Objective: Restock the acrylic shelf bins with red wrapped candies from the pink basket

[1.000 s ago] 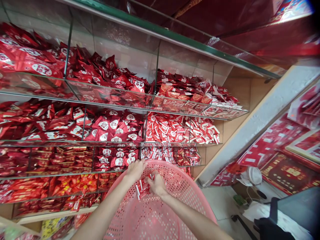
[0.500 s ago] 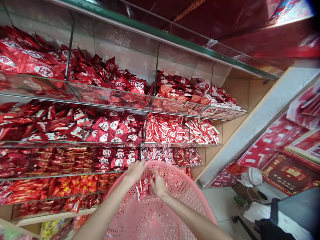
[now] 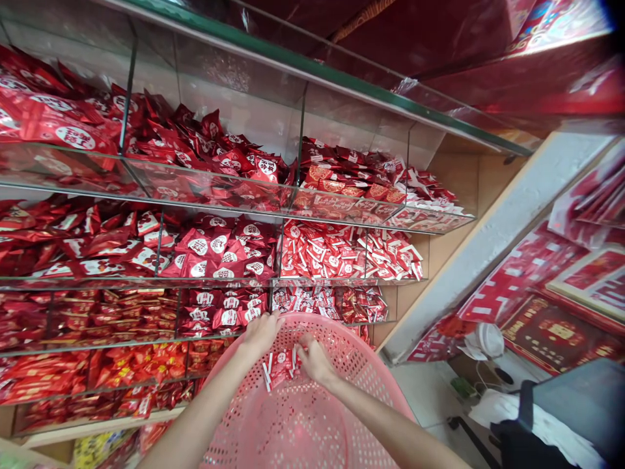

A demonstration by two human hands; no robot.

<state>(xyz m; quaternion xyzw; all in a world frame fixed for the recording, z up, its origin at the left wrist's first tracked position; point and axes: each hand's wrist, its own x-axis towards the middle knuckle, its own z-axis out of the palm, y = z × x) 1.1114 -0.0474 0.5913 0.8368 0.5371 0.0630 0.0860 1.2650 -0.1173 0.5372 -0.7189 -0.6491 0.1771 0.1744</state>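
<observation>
A pink perforated plastic basket [image 3: 312, 423] fills the lower middle of the view, held up before glass shelves [image 3: 293, 202] packed with red sweet packets. Inside the basket, near its far rim, lies a small bunch of red-and-white sachets [image 3: 280, 366]. The left hand [image 3: 261, 333] rests at the far rim, fingers curled over the sachets' left side. The right hand [image 3: 316, 360], just right of them, pinches the bunch with bent fingers.

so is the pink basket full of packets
No, the pink basket holds only a few packets between the left hand and right hand.
</observation>
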